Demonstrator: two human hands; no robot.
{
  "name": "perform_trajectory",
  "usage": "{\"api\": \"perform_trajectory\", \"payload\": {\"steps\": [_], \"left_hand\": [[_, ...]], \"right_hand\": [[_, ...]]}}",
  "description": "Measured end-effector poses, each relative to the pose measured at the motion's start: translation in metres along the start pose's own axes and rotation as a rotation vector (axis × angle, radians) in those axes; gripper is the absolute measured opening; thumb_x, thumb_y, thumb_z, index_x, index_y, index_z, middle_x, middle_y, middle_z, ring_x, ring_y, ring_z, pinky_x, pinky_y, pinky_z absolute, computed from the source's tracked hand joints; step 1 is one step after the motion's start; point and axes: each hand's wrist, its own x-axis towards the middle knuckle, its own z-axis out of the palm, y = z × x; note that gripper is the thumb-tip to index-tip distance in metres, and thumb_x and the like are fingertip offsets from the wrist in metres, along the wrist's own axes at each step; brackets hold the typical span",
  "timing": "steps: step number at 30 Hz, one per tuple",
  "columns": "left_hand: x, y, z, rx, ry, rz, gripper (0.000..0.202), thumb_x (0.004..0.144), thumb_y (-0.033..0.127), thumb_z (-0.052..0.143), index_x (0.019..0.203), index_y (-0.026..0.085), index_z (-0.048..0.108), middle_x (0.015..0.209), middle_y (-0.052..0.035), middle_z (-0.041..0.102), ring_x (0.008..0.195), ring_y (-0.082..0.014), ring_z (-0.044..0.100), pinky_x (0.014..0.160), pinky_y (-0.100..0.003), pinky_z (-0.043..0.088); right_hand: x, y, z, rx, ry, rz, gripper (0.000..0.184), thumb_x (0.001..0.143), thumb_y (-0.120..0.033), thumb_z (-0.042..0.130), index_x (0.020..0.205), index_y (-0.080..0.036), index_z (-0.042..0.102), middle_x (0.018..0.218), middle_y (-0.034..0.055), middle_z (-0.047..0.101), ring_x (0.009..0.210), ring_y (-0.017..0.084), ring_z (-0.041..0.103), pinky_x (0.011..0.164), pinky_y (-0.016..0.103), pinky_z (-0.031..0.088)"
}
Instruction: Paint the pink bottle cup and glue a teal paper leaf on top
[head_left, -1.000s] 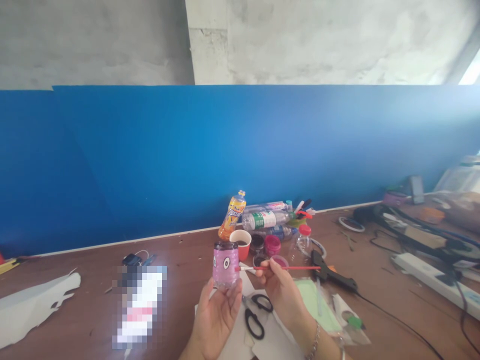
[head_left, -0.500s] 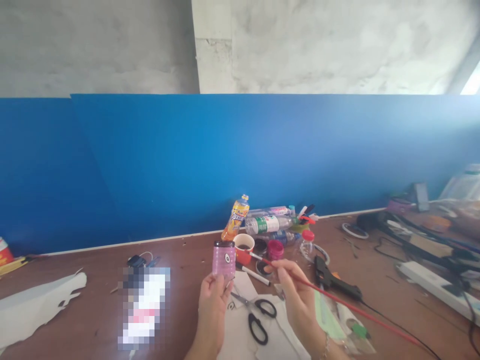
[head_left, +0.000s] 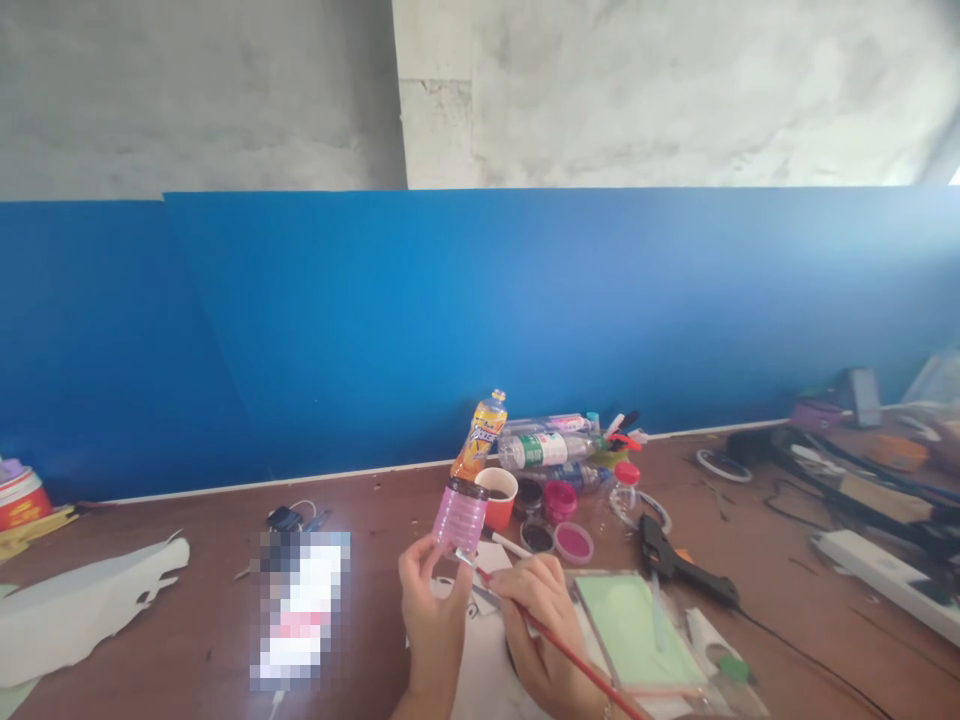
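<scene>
My left hand grips a pink painted bottle piece from below and tilts it to the right; its ribbed side faces me. My right hand pinches a thin red paintbrush, whose tip touches the lower right edge of the pink piece. Both hands hover over white paper sheets near the front edge of the brown table.
Behind the hands stand a red cup, small paint pots, an orange juice bottle and lying plastic bottles. A black glue gun, a green pad, cables and a power strip lie right. A blurred patch lies left.
My left hand turned the pink piece so its painted eyes no longer face me and tilted it. My right hand brought the brush back from the paint pots to the piece's lower edge.
</scene>
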Motion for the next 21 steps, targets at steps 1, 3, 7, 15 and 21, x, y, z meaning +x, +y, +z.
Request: {"api": "perform_trajectory", "payload": {"steps": [1, 3, 7, 15, 21], "left_hand": [[0.000, 0.001, 0.000, 0.021, 0.000, 0.008, 0.041, 0.065, 0.027, 0.070, 0.099, 0.021, 0.048, 0.105, -0.0093, 0.059, 0.106, -0.0302, 0.060, 0.084, -0.043, 0.049], [-0.001, 0.001, 0.000, 0.062, -0.005, 0.020, 0.040, 0.066, 0.027, 0.069, 0.100, 0.021, 0.048, 0.106, -0.0098, 0.059, 0.107, -0.0300, 0.059, 0.086, -0.044, 0.047], [-0.002, 0.000, 0.000, 0.104, -0.013, 0.037, 0.042, 0.067, 0.030, 0.069, 0.102, 0.021, 0.047, 0.108, -0.0105, 0.058, 0.107, -0.0300, 0.059, 0.089, -0.045, 0.045], [-0.001, 0.000, 0.000, 0.088, 0.001, 0.068, 0.043, 0.067, 0.032, 0.071, 0.102, 0.021, 0.048, 0.108, -0.0103, 0.058, 0.107, -0.0295, 0.058, 0.090, -0.045, 0.045], [-0.002, 0.006, 0.000, 0.114, 0.014, 0.086, 0.042, 0.068, 0.034, 0.072, 0.101, 0.021, 0.050, 0.108, -0.0100, 0.059, 0.105, -0.0289, 0.058, 0.090, -0.045, 0.045]], "right_hand": [[-0.001, 0.001, 0.000, -0.007, -0.005, -0.013, 0.032, 0.082, -0.002, 0.045, 0.104, -0.024, 0.051, 0.083, 0.0021, 0.068, 0.070, 0.018, 0.059, 0.069, 0.035, 0.040], [-0.001, 0.002, -0.001, -0.026, -0.023, -0.043, 0.033, 0.081, -0.002, 0.046, 0.105, -0.024, 0.051, 0.086, 0.0024, 0.069, 0.071, 0.017, 0.060, 0.070, 0.035, 0.039], [-0.001, 0.005, 0.000, -0.075, -0.044, -0.062, 0.032, 0.081, -0.002, 0.047, 0.104, -0.024, 0.051, 0.090, 0.0031, 0.070, 0.072, 0.017, 0.060, 0.069, 0.034, 0.038], [-0.006, 0.009, -0.003, -0.069, -0.032, -0.020, 0.031, 0.081, -0.003, 0.047, 0.103, -0.024, 0.051, 0.087, 0.0036, 0.069, 0.073, 0.018, 0.061, 0.071, 0.035, 0.038], [-0.005, 0.008, -0.012, -0.067, 0.001, -0.010, 0.029, 0.079, -0.003, 0.047, 0.099, -0.023, 0.051, 0.078, 0.0022, 0.066, 0.069, 0.019, 0.060, 0.070, 0.036, 0.037]]}}
